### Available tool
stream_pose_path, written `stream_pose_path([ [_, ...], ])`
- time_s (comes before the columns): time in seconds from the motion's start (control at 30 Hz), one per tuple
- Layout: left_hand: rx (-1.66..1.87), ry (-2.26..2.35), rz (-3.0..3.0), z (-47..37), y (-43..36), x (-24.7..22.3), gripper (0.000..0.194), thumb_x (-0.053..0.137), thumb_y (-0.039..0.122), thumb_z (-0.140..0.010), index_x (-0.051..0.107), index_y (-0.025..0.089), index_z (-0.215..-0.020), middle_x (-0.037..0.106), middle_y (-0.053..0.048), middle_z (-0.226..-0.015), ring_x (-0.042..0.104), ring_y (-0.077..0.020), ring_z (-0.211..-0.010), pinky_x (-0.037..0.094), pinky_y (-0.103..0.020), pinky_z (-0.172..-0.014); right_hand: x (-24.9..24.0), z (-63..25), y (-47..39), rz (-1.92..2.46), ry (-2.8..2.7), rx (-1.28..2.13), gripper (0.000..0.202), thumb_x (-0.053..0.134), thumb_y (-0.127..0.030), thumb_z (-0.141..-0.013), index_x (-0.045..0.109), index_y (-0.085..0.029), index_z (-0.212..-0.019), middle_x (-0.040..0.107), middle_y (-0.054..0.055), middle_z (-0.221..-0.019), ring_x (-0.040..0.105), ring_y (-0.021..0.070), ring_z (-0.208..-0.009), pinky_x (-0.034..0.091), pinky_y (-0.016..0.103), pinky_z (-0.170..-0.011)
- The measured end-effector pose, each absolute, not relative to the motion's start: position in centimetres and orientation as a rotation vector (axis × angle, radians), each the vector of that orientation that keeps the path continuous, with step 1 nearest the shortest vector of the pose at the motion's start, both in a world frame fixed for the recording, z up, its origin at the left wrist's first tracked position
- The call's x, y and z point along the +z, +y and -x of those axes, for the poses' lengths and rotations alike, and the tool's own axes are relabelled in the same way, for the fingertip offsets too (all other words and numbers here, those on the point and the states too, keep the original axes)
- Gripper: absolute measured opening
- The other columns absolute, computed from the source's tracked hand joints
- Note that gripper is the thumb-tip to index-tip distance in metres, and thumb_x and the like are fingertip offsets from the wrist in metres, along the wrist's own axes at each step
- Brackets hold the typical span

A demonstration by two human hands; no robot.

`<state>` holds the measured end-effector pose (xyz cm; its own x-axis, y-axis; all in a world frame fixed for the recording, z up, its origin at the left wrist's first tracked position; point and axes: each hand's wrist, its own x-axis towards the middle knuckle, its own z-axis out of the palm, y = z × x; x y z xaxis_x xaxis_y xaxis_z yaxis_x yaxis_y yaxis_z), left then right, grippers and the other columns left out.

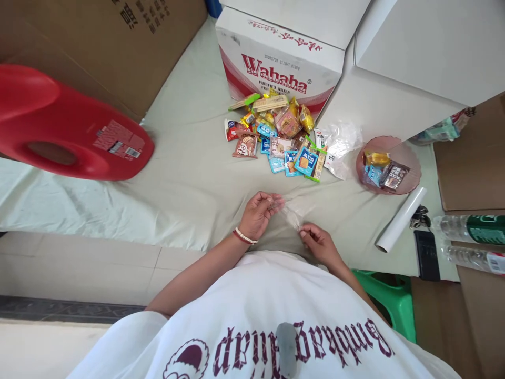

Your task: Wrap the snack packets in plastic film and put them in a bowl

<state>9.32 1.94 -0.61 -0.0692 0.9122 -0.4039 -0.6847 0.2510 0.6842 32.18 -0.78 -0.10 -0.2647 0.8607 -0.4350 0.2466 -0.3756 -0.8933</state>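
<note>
Left hand [255, 215] and right hand [320, 244] each pinch clear film [293, 213], fingertips closed.
Snacks [281, 146] lie beyond the grip. Apparent step: spreading film; next move calls for parting its layers.

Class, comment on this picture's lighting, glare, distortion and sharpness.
Head view: soft light, faint shadows on the pale cloth; head view: small glints on the held clear plastic; head view: red jug seemingly stretched at the left edge; head view: the box's large lettering reads clearly.

White-and-red carton [281, 71]: "Wahaha", "PURIFIED WATER"; dark packet [394, 175] in the pink bowl [389, 145]: "COCOA"; blue packet [306, 160]: Chinese characters; white shirt [252, 295]: maroon blackletter, undecipherable from where I stand.
</note>
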Motion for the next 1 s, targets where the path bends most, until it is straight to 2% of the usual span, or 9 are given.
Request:
stream_pose_path([
  [0.1, 1.346, 0.952, -0.452, -10.0, 1.2, -0.3, 0.03, 0.082, 0.034, -0.076, 0.057, 0.017, -0.074, 0.071, -0.005, -0.102, 0.072, -0.0179, -0.092, 0.057, -0.042, -0.095, 0.3, -32.5, 0.1, 1.496, -1.286, 1.567, 0.051, 0.053, -0.068, -0.093, 0.072, -0.022, -0.106, 0.071, 0.007, -0.099, 0.06, 0.0195, -0.082, 0.05, 0.031, -0.069],
  [0.17, 1.321, 0.936, -0.545, -10.6, 0.8, -0.2, 0.03, 0.081, 0.034, -0.076, 0.057, 0.017, -0.072, 0.07, -0.006, -0.104, 0.071, -0.018, -0.094, 0.057, -0.042, -0.094, 0.5, -32.2, 1.5, 1.498, -1.306, 1.488, 0.05, 0.057, -0.067, -0.091, 0.071, -0.022, -0.109, 0.071, 0.008, -0.107, 0.062, 0.0213, -0.092, 0.051, 0.033, -0.077],
  [0.27, 1.292, 0.947, -0.574, -11.0, 0.6, -0.2, 0.028, 0.082, 0.028, -0.072, 0.056, 0.018, -0.078, 0.067, -0.004, -0.106, 0.066, -0.0129, -0.085, 0.058, -0.035, -0.085, 0.3, -31.0, 3.5, 1.532, -1.343, 1.473, 0.04, 0.075, -0.057, -0.079, 0.071, -0.022, -0.099, 0.07, 0.003, -0.091, 0.059, 0.0177, -0.079, 0.05, 0.031, -0.074],
  [0.43, 1.331, 1.014, -0.408, -10.1, 0.6, -0.4, 0.031, 0.071, 0.017, -0.059, 0.056, 0.02, -0.086, 0.059, -0.001, -0.093, 0.051, -0.0096, -0.073, 0.044, -0.022, -0.064, 0.0, -29.0, 4.7, 1.452, -1.133, 1.499, 0.034, 0.077, -0.052, -0.074, 0.067, -0.023, -0.088, 0.057, -0.003, -0.07, 0.05, 0.0138, -0.063, 0.046, 0.028, -0.061],
  [0.53, 1.3, 1.016, -0.471, -9.6, 0.5, -0.4, 0.034, 0.066, 0.025, -0.062, 0.063, 0.02, -0.096, 0.058, -0.004, -0.098, 0.047, -0.0113, -0.072, 0.042, -0.025, -0.065, 0.3, -28.8, 4.5, 1.453, -1.112, 1.517, 0.035, 0.077, -0.053, -0.074, 0.066, -0.023, -0.089, 0.054, -0.004, -0.065, 0.049, 0.0138, -0.06, 0.043, 0.027, -0.057],
  [0.67, 1.211, 1.356, -0.788, -9.7, 0.8, -1.0, 0.05, 0.082, 0.027, -0.057, 0.068, 0.02, -0.105, 0.058, -0.002, -0.097, 0.046, -0.0121, -0.075, 0.041, -0.026, -0.07, 0.7, -29.2, 4.2, 1.451, -1.125, 1.518, 0.033, 0.077, -0.051, -0.075, 0.067, -0.023, -0.09, 0.053, -0.005, -0.063, 0.046, 0.0125, -0.057, 0.04, 0.027, -0.057],
  [0.77, 1.149, 1.433, -0.805, -9.9, 1.3, -1.7, 0.026, 0.077, 0.04, -0.071, 0.069, 0.019, -0.084, 0.055, 0.001, -0.075, 0.047, -0.0137, -0.071, 0.038, -0.026, -0.066, 0.7, -29.8, 3.8, 1.461, -1.136, 1.512, 0.03, 0.078, -0.047, -0.075, 0.067, -0.023, -0.089, 0.055, -0.005, -0.066, 0.046, 0.0118, -0.057, 0.04, 0.027, -0.057],
  [0.87, 1.176, 1.367, -0.633, -9.9, 1.6, -2.1, 0.034, 0.061, 0.051, -0.086, 0.065, 0.02, -0.075, 0.045, 0.003, -0.06, 0.04, -0.0126, -0.058, 0.032, -0.027, -0.057, 0.3, -30.6, 3.3, 1.489, -1.098, 1.55, 0.031, 0.079, -0.046, -0.074, 0.067, -0.022, -0.088, 0.059, -0.004, -0.072, 0.046, 0.0109, -0.057, 0.038, 0.026, -0.056],
  [1.0, 1.237, 1.335, -0.445, -9.7, 1.8, -2.4, 0.039, 0.057, 0.057, -0.089, 0.063, 0.021, -0.076, 0.05, 0.001, -0.064, 0.042, -0.0122, -0.056, 0.031, -0.026, -0.052, -0.5, -31.7, 2.8, 1.525, -1.063, 1.638, 0.031, 0.081, -0.045, -0.073, 0.065, -0.021, -0.086, 0.061, -0.003, -0.074, 0.046, 0.0103, -0.057, 0.036, 0.025, -0.052],
])
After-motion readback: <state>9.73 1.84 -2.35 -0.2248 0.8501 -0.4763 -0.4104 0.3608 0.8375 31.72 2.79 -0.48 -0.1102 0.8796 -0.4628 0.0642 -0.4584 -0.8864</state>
